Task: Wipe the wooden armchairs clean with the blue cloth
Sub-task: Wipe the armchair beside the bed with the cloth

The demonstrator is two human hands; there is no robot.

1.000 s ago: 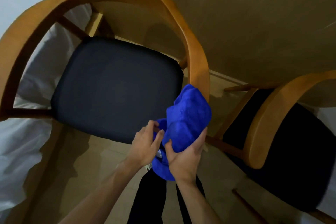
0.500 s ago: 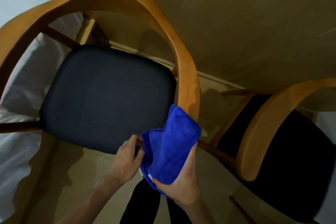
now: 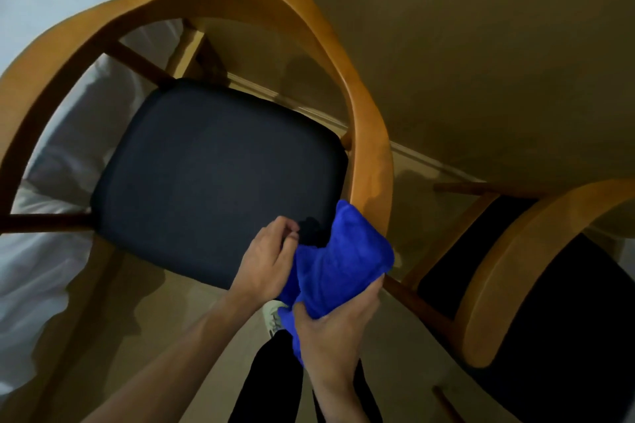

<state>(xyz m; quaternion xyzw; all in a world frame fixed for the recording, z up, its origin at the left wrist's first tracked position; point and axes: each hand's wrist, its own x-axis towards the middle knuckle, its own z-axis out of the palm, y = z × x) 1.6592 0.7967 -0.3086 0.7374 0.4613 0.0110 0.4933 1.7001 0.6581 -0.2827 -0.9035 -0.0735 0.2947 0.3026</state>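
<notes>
The right hand (image 3: 331, 330) grips the bunched blue cloth (image 3: 340, 261) from below; the left hand (image 3: 266, 264) pinches its near-left edge. The cloth sits against the front end of the nearer armchair (image 3: 369, 154)'s right armrest. Better to fold it into a flat pad before sweeping along the rail. Since half a second ago, both hands have closed tighter round the cloth. A second armchair (image 3: 498, 285) waits to the right.
</notes>
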